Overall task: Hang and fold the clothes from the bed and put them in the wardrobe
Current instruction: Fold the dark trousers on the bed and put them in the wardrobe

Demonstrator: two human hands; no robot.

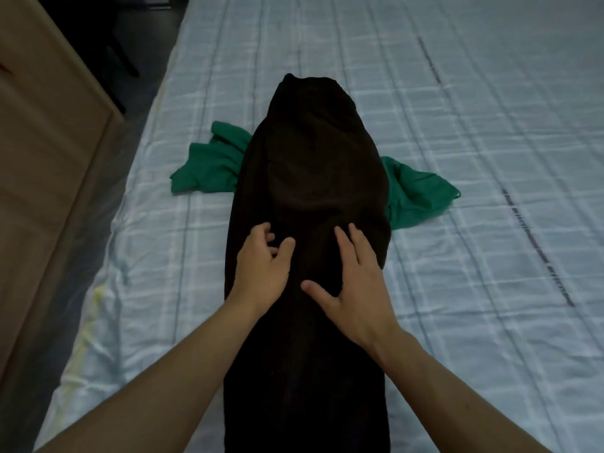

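Observation:
A long black garment [310, 178] lies lengthwise along the bed, folded into a narrow strip that runs from the near edge toward the far end. Under its middle lies a green garment [209, 168] that sticks out on both sides. My left hand [261, 266] rests on the black cloth near its left edge, fingers loosely bent. Just to the right, my right hand [353, 282] lies flat on the same cloth with fingers spread and straight. Neither hand grips the fabric.
The bed [474, 158] has a pale blue checked sheet with wrinkles. A light wooden panel [42, 152] stands along the left side, with a dark gap of floor [137, 44] between it and the bed's far end.

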